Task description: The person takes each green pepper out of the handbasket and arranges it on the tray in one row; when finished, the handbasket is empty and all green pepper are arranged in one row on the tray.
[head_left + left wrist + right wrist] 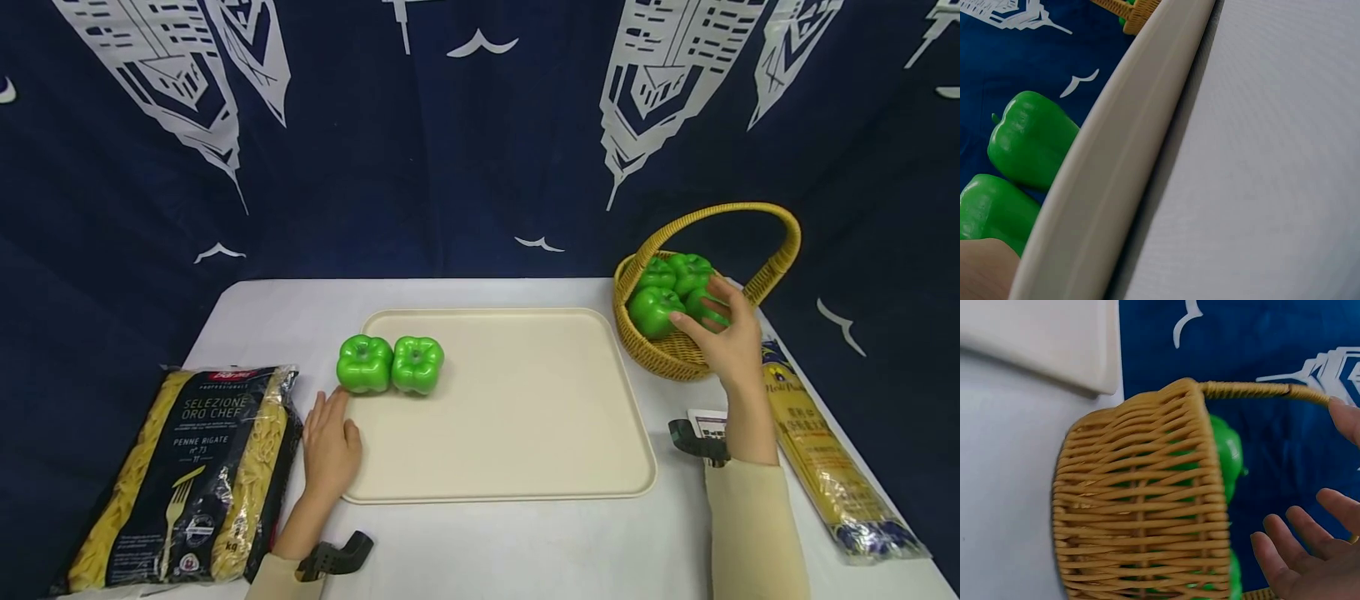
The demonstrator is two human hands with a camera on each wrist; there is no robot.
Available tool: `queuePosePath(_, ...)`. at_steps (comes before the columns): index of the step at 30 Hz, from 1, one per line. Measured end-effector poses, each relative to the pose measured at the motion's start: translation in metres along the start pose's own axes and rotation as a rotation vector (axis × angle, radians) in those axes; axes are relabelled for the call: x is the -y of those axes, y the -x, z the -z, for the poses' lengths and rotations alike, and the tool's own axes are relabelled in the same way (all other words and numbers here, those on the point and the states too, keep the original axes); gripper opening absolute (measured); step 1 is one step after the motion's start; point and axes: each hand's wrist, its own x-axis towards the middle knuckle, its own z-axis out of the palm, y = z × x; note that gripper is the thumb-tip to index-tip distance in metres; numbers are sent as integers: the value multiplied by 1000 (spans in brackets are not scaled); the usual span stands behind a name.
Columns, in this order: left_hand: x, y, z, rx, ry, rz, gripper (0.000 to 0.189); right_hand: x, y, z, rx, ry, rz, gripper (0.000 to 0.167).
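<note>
My left hand (330,446) rests at the left edge of the beige tray (510,417), its fingers extended and holding nothing. Just past its fingertips, two green bell peppers stand side by side at the tray's upper left, the left pepper (365,364) overlapping the rim and the right pepper (417,365) beside it. Over the wicker basket (660,354) at the far right is my right hand (731,342), thumb and fingers spread apart. Several green bell peppers (654,312) sit inside that basket, one partly hidden behind the fingers. The right wrist view shows the basket's woven side (1141,500) and the spread fingers (1297,550).
A large bag of penne (202,475) lies left of the tray. On the right, a long yellow pasta packet (832,458) lies along the table edge, near a small printed card (708,423) partly under the right wrist. The basket's tall handle (720,210) arches above it.
</note>
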Motion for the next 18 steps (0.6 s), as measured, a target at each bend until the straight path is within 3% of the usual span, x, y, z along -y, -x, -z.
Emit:
queuePosePath(10,2,1,-2,-8,0,-8,44,-19,-10,-8,44,-20,-125,80)
queuePosePath(18,2,0,-1,-6,-3,-2,45,-25,-14,-15,67,-21,-151,82)
